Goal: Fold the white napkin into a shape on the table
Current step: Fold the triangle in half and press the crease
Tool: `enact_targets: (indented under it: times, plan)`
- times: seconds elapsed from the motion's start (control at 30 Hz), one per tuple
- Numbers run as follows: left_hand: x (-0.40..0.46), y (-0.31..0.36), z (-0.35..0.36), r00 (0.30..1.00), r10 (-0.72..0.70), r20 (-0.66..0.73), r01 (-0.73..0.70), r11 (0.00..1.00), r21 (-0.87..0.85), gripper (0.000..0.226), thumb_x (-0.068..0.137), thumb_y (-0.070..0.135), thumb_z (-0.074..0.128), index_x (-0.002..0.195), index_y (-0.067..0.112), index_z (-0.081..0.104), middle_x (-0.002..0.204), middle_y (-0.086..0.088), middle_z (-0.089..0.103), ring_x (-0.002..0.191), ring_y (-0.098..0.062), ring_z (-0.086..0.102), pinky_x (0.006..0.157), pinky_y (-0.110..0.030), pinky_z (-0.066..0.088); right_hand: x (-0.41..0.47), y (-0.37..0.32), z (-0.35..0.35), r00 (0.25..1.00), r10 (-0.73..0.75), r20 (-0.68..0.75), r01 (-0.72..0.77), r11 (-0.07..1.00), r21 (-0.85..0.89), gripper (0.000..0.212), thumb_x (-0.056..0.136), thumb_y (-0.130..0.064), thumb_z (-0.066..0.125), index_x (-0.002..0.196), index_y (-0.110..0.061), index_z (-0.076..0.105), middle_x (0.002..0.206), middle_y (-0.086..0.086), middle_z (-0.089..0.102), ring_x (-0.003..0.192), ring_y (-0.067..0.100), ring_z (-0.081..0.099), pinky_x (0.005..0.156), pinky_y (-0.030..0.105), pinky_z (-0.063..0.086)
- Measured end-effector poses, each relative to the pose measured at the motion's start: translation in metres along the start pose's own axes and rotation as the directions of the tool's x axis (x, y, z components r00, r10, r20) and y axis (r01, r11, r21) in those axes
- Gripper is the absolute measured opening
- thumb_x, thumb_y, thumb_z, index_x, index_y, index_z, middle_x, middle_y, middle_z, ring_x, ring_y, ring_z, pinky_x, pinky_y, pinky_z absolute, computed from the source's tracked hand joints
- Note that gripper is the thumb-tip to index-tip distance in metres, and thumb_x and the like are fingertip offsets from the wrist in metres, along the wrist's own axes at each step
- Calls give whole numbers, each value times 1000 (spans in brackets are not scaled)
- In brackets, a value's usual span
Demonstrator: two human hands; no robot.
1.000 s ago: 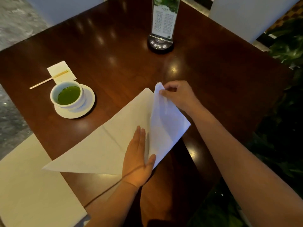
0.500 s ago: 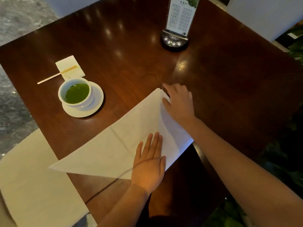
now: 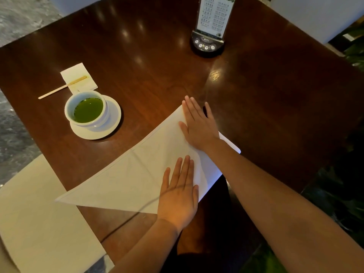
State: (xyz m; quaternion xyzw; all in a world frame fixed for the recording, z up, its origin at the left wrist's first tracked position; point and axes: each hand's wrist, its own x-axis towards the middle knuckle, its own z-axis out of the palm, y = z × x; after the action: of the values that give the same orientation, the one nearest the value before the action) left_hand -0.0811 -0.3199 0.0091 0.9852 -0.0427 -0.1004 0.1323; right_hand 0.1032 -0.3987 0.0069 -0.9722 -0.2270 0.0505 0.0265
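The white napkin (image 3: 137, 170) lies on the dark wooden table (image 3: 157, 71) near its front corner, folded into a triangle with its right corner folded over to the top point. My right hand (image 3: 199, 125) lies flat on the folded flap near the top point, fingers straight. My left hand (image 3: 179, 192) presses flat on the napkin's lower edge, fingers straight and pointing away from me.
A white cup of green liquid (image 3: 86, 109) on a saucer (image 3: 112, 125) stands to the left. Behind it lie a small paper square (image 3: 78, 75) and a wooden stick (image 3: 59, 88). A menu stand (image 3: 210, 26) is at the back. A pale chair seat (image 3: 39, 223) is at lower left.
My right hand has laid the lifted right flap down onto the napkin and now lies flat on it. My left hand slid a little right along the lower edge.
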Motion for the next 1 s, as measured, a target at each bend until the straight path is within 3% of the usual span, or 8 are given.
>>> enact_targets:
  times: [0.17, 0.3, 0.47, 0.67, 0.83, 1.0]
  plan:
    - [-1, 1, 0, 1000, -2, -9, 2, 1000, -7, 59, 99, 40, 4, 145, 11, 27, 152, -7, 31, 140, -26, 27, 108, -45, 16, -77, -16, 0, 954, 238, -182, -215, 967, 140, 58, 97, -40, 24, 146, -11, 24, 154, 7, 23, 143, 22, 16, 114, 47, 4]
    - [-1, 2, 0, 999, 33, -5, -33, 999, 30, 62, 97, 35, 3, 143, 7, 34, 151, -13, 31, 140, -31, 26, 108, -50, 18, -135, -34, 17, 944, 318, -85, -310, 946, 100, 58, 97, -39, 19, 145, -8, 28, 153, 10, 26, 142, 24, 19, 113, 48, 8]
    - [-1, 2, -2, 999, 20, -35, -18, 999, 45, 59, 98, 34, 8, 143, 6, 31, 151, -13, 33, 140, -30, 28, 108, -48, 18, -126, -20, 18, 907, 418, -53, -411, 905, 107, 67, 92, -51, 19, 147, -13, 22, 155, 11, 20, 142, 27, 17, 113, 44, 11]
    - [-1, 0, 2, 999, 17, -37, -15, 997, 73, 58, 95, 36, 21, 145, 8, 29, 152, -10, 29, 142, -27, 23, 110, -48, 17, -123, -16, 19, 903, 429, -38, -422, 899, 117, 75, 87, -65, 17, 148, -20, 17, 156, 11, 16, 143, 30, 14, 113, 48, 15]
    - [-3, -7, 3, 997, 72, -5, -72, 994, 84, 62, 97, 46, 5, 147, 13, 21, 154, -9, 26, 142, -28, 22, 111, -49, 15, -123, 1, 16, 924, 383, -9, -383, 923, 32, 80, 81, -76, 15, 148, -33, 7, 158, 10, 6, 144, 30, 5, 113, 47, 2]
    - [-21, -28, 2, 983, 177, 39, -180, 977, 110, 61, 98, 52, 8, 148, 22, 22, 156, -5, 23, 143, -27, 20, 110, -51, 14, -122, 0, 15, 929, 369, -13, -369, 929, 23, 80, 81, -76, 15, 148, -32, 9, 157, 11, 8, 143, 31, 8, 113, 49, 8]
